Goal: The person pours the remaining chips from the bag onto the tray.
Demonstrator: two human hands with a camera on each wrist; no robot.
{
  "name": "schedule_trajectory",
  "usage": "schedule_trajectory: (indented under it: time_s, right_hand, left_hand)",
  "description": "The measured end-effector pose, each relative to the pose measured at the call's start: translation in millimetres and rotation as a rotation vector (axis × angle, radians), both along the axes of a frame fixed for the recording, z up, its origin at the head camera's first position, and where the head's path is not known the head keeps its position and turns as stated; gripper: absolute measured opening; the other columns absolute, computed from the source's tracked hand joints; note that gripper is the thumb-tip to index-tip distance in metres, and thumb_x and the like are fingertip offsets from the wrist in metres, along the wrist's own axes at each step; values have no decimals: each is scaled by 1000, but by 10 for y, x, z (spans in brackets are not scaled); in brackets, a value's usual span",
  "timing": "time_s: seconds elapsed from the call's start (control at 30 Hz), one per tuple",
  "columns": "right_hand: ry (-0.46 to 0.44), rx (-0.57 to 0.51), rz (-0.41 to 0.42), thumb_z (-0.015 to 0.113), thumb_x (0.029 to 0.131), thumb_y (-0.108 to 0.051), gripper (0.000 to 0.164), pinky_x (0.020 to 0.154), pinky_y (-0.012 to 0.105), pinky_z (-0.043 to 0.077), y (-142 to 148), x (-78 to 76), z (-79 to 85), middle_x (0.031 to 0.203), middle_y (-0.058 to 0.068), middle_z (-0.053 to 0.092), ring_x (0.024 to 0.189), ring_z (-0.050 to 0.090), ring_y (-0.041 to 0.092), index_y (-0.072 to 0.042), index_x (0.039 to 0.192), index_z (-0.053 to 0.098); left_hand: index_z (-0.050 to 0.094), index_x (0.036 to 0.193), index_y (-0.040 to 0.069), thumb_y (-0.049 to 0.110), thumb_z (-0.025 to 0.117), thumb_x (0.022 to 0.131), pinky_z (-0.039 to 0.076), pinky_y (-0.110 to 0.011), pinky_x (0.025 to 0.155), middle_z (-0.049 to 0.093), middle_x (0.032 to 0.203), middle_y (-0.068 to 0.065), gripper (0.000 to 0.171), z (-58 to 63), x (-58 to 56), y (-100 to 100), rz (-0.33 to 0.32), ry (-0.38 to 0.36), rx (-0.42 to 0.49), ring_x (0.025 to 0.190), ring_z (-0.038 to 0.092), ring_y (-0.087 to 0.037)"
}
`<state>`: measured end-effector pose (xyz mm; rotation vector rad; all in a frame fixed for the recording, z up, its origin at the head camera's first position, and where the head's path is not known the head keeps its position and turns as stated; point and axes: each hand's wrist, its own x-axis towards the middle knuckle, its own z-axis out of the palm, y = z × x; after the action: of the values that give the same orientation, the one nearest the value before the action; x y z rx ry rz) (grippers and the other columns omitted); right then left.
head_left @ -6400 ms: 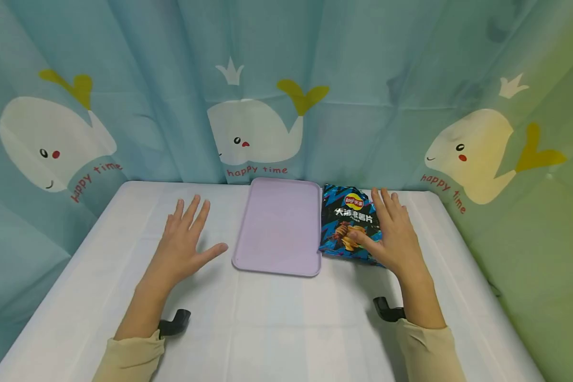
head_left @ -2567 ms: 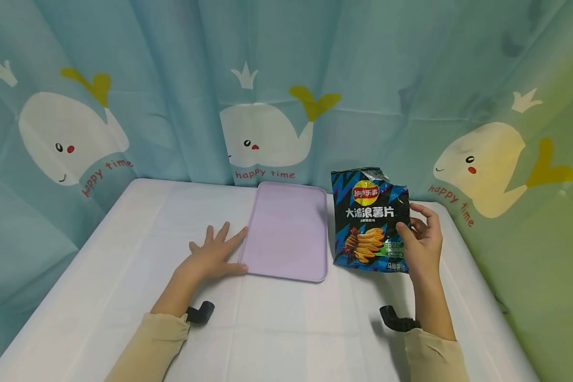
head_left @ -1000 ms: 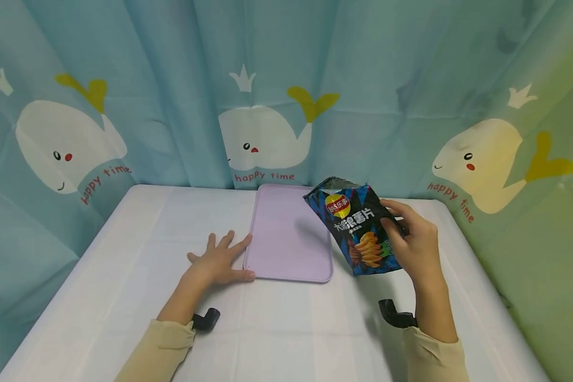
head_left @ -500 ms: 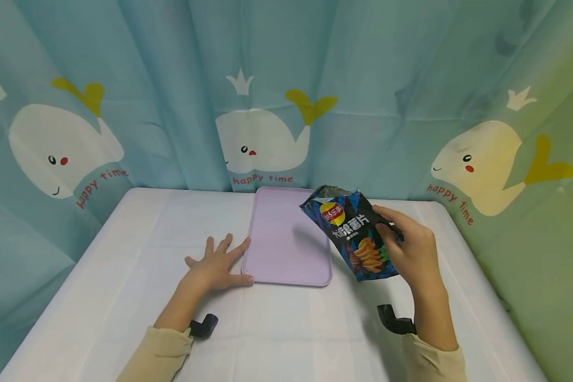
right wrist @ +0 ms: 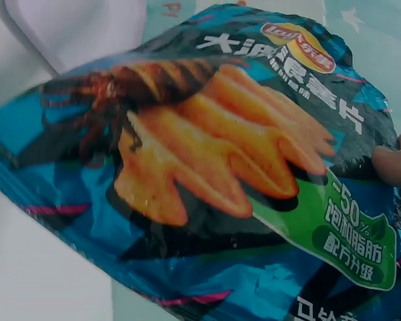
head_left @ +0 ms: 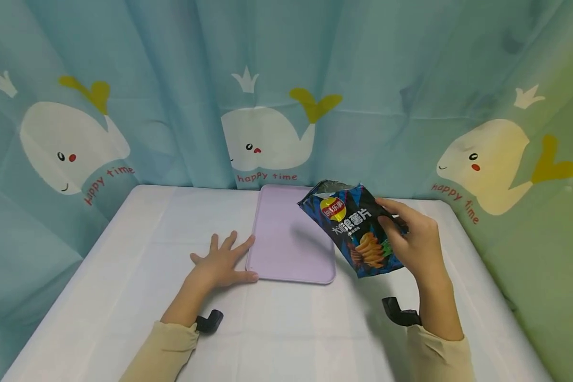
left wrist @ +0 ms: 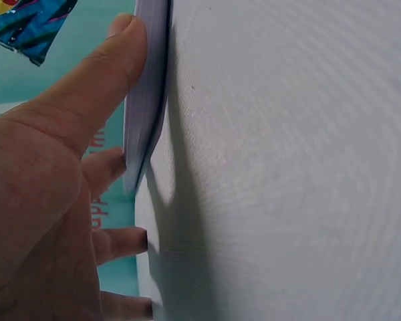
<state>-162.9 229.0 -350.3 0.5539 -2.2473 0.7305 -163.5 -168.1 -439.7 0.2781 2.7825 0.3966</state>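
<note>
My right hand (head_left: 413,239) grips a blue and black bag of potato chips (head_left: 358,233) by its right side, thumb on the front. The bag is tilted to the left, its torn top edge over the right part of a lilac tray (head_left: 286,270). What is inside the bag cannot be seen. In the right wrist view the printed front of the chip bag (right wrist: 207,154) fills most of the picture. My left hand (head_left: 219,265) lies with spread fingers at the tray's left edge; in the left wrist view its thumb (left wrist: 100,80) touches the tray's side.
A white cloth (head_left: 291,334) covers the table under the tray. Behind and at both sides hangs a blue-green curtain (head_left: 372,138) printed with whales. A black wrist mount (head_left: 210,321) sits on the left wrist, and another mount (head_left: 398,312) on the right.
Since the earliest frame, the right hand has taken hold of the chip bag, lifted it and tilted it left over the tray. The left hand has moved to the tray's edge. Little differs in the last half second.
</note>
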Motion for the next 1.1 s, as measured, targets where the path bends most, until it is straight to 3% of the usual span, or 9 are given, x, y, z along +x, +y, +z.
schedule_trajectory:
  time_s: [0.1,0.23,0.3,0.4,0.47,0.5,0.7,0.97,1.1]
  right_hand:
    - [-10,58,25,74,86,0,41,60,19,36,0,-69,67,104,9,77,59,54,14,-16,123,72]
    - [-44,147,61,74,87,-2,40,60,30,44,-19,-170,142,107,9,76,68,65,17,-16,124,71]
    - [-71,198,76,73,88,-3,39,56,34,44,-32,-215,178,105,8,76,63,62,17,-17,125,71]
    - [-107,252,107,71,90,-4,38,48,30,35,-54,-273,241,101,7,76,46,37,9,-18,126,70]
    - [-124,276,122,70,91,-5,38,46,28,27,-67,-304,283,100,6,76,44,21,6,-19,127,69]
    - [-129,284,131,70,91,-6,38,46,27,26,-75,-318,303,101,6,76,44,19,5,-20,127,69]
    - [-174,345,161,70,93,-9,38,50,29,31,-124,-375,397,111,5,75,43,24,6,-22,129,68]
    - [-248,433,190,68,94,-11,37,50,30,34,-283,-492,515,86,3,75,46,36,10,-26,128,68]
    - [-273,471,231,68,94,-10,37,50,30,34,-354,-538,595,93,5,76,46,37,10,-25,127,69]
  left_hand:
    - [21,159,36,76,64,78,10,-92,88,13,166,-17,101,9,-20,10,4,-6,-10,147,0,-58]
    - [21,159,35,76,65,78,10,-92,88,13,166,-18,101,23,-28,14,8,-15,-9,147,0,-58]
    - [20,160,35,75,64,78,9,-92,88,12,166,-18,101,26,-27,10,8,-23,-11,147,0,-58]
    - [21,160,35,75,64,78,10,-92,88,12,166,-18,101,31,-22,2,9,-23,-10,146,-1,-58]
    - [21,160,34,75,64,78,10,-92,88,13,166,-18,101,31,-22,1,8,-18,-8,146,0,-59]
    - [22,160,34,75,64,78,10,-92,88,14,166,-19,101,27,-23,2,6,-14,-6,146,0,-59]
    - [21,160,33,75,64,78,9,-92,87,13,166,-19,101,-6,-29,40,4,-26,-4,146,-2,-59]
    - [22,159,34,74,65,79,8,-92,89,13,166,-18,100,-21,-23,38,17,-21,-5,146,-1,-59]
    - [23,159,34,74,65,79,9,-92,89,14,166,-18,99,-8,-15,38,15,-13,-10,146,0,-59]
